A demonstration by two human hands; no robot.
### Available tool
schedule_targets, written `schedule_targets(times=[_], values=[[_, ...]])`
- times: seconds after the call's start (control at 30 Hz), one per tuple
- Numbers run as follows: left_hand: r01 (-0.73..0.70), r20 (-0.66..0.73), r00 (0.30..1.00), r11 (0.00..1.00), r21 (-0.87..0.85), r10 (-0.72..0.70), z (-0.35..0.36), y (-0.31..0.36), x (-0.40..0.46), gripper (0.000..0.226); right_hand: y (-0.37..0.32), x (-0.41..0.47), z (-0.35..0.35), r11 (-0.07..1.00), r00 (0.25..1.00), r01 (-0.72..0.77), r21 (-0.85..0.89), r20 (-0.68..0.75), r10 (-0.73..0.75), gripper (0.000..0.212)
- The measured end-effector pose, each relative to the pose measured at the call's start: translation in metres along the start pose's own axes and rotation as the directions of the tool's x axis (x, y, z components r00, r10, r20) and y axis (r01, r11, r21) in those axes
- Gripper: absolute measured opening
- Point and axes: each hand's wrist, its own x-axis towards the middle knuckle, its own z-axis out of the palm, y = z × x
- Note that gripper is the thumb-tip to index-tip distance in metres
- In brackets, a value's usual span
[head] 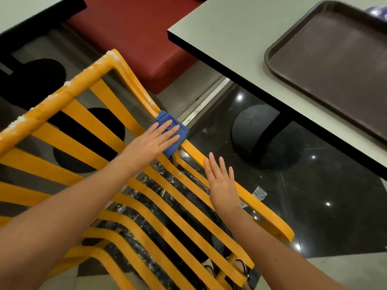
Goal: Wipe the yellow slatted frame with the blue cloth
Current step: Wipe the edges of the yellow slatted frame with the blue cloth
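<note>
Pressing flat with straight fingers, the left hand (156, 139) holds the folded blue cloth (173, 132) against the right-hand side rail of the yellow slatted plastic frame (117, 114), about midway along that rail. The cloth wraps over the rail's edge. White powdery residue clings to the frame's top bar and the upper stretch of the same rail, above the cloth. The right hand (222, 181) rests lower on that rail, its fingers straight and together, gripping nothing. Beside the frame stands a pale grey worktop (226, 32) with a dark edge, carrying an empty-looking dark brown plastic tray (270, 53). A red padded bench seat (134, 32) lies beyond the frame, over a glossy black floor (335, 195).
</note>
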Motion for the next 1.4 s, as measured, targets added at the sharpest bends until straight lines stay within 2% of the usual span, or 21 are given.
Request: schedule_targets(times=[0.1, 0.17, 0.43, 0.67, 0.8, 0.9, 1.0, 1.1, 1.2, 1.23, 1.3, 1.4], values=[[0.043, -0.138, 0.989, 0.998, -0.035, -0.047, 0.009, 0.017, 0.003, 0.097, -0.002, 0.007, 0.003, 1.000, 1.000, 0.011, 0.004, 0.003, -0.011, 0.087], [0.079, -0.173, 0.981, 0.995, -0.055, -0.088, 0.017, 0.029, 0.007, 0.098, -0.001, 0.011, 0.007, 1.000, 1.000, 0.009, -0.004, -0.023, -0.009, 0.083], [0.027, -0.145, 0.989, 1.000, -0.012, -0.028, 0.012, 0.044, 0.024, 0.078, -0.002, 0.012, 0.013, 1.000, 0.999, -0.014, -0.028, -0.048, 0.013, 0.077], [-0.056, -0.146, 0.987, 0.998, 0.028, 0.060, -0.001, 0.015, 0.018, 0.082, 0.002, 0.012, 0.011, 0.999, 1.000, 0.007, -0.045, 0.005, -0.006, 0.082], [0.003, -0.156, 0.988, 0.998, 0.069, 0.008, -0.007, -0.009, 0.016, 0.078, -0.002, 0.012, 0.006, 1.000, 1.000, 0.002, -0.008, 0.011, -0.002, 0.064], [0.074, -0.190, 0.979, 0.997, 0.015, -0.070, 0.002, 0.009, 0.019, 0.079, -0.002, 0.013, 0.005, 0.999, 1.000, 0.003, 0.038, 0.004, -0.003, 0.056], [0.056, -0.204, 0.977, 0.998, -0.034, -0.062, 0.020, 0.036, 0.021, 0.085, 0.001, 0.013, 0.003, 0.997, 0.999, 0.032, 0.067, -0.034, -0.030, 0.053], [-0.010, -0.136, 0.991, 1.000, -0.024, 0.007, 0.016, 0.048, 0.019, 0.085, 0.002, 0.012, 0.001, 0.997, 0.999, 0.033, 0.067, 0.034, -0.035, 0.054], [-0.065, -0.022, 0.998, 0.994, 0.092, 0.067, 0.002, 0.020, 0.016, 0.077, 0.002, 0.011, -0.001, 0.998, 0.998, 0.031, 0.061, 0.054, -0.035, 0.056], [-0.042, -0.032, 0.998, 0.992, 0.123, 0.047, -0.004, 0.006, 0.014, 0.075, 0.002, 0.011, -0.001, 0.998, 0.997, 0.035, 0.043, 0.062, -0.037, 0.056], [0.013, -0.160, 0.987, 0.983, 0.181, 0.016, -0.008, -0.012, 0.014, 0.074, 0.002, 0.011, 0.000, 0.999, 0.997, 0.038, 0.017, 0.069, -0.039, 0.057], [0.095, -0.180, 0.980, 0.992, 0.078, -0.080, 0.000, 0.001, 0.013, 0.075, 0.002, 0.013, 0.000, 0.999, 0.997, 0.046, 0.025, 0.065, -0.048, 0.057]])
